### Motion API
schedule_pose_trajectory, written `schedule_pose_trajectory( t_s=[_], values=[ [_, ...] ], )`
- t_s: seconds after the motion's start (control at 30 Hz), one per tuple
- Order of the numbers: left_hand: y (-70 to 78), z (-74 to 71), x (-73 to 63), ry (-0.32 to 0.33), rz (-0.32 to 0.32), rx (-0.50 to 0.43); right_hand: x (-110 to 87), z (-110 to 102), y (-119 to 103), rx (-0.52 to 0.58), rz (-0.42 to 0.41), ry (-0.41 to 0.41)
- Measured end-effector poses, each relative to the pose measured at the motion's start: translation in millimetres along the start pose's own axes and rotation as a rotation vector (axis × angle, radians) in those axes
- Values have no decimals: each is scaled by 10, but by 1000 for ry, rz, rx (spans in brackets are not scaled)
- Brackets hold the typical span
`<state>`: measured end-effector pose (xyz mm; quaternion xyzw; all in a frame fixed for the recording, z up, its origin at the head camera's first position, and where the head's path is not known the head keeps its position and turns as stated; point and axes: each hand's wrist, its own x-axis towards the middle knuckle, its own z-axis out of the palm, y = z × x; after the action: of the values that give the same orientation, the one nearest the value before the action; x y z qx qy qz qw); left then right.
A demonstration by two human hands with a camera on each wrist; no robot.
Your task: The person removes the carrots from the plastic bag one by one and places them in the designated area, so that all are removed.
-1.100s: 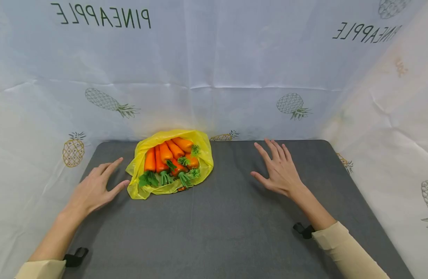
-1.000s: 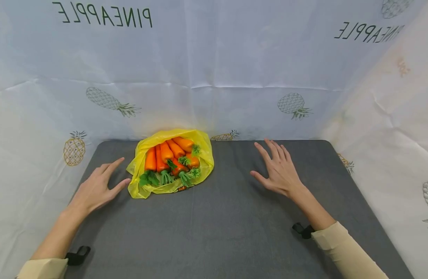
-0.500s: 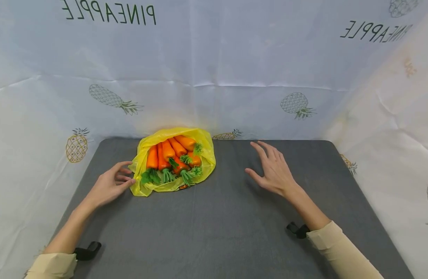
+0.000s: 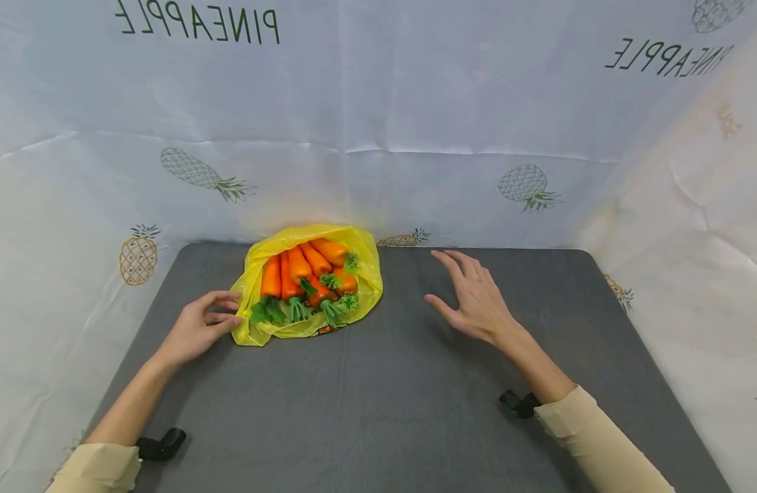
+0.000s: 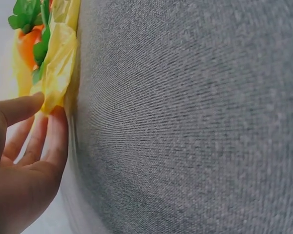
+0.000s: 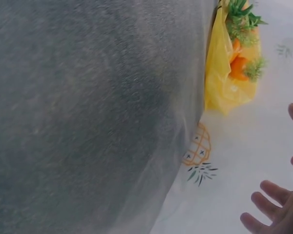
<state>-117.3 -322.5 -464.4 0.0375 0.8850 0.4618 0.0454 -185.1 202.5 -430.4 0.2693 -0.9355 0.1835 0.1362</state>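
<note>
The yellow bag (image 4: 371, 274) lies at the far left of the bench (image 4: 403, 397), its open mouth toward the near side and the orange carrots (image 4: 299, 266) visible inside. Your left grip (image 4: 194, 330) is clamped on the bag's left edge, thumb and fingers to either side of the film; how tight the pinch is, you cannot tell from here. Your right grip (image 4: 479, 301) is apart, fingers spread, to the right of the bag and clear of it.

The step in hand appears to be securing the bag by its left edge. Gather a broad fold rather than a single layer; thin film is likely to slip or tear under load. Keep the near rim raised, since the leafy tops (image 4: 299, 311) lie close to it and contents could spill.
</note>
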Motion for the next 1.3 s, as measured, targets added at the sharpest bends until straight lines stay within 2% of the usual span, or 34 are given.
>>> schedule_pose_trajectory(
  t_s=[0.23,0.37,0.5,0.8,1.3],
  values=[
    [-28,10,0,-29,-120,-134,110,32,-99,53,-19,-5],
    [-70,14,9,-47,-143,-204,183,52,-160,76,-27,-17],
    [-128,5,12,-48,-140,-250,250,72,-214,93,-37,-29],
    [-190,-8,-8,-67,-159,-274,426,135,-321,132,-68,-30],
    [-245,9,2,-54,-188,-272,766,347,-506,242,-80,-61]
  ],
)
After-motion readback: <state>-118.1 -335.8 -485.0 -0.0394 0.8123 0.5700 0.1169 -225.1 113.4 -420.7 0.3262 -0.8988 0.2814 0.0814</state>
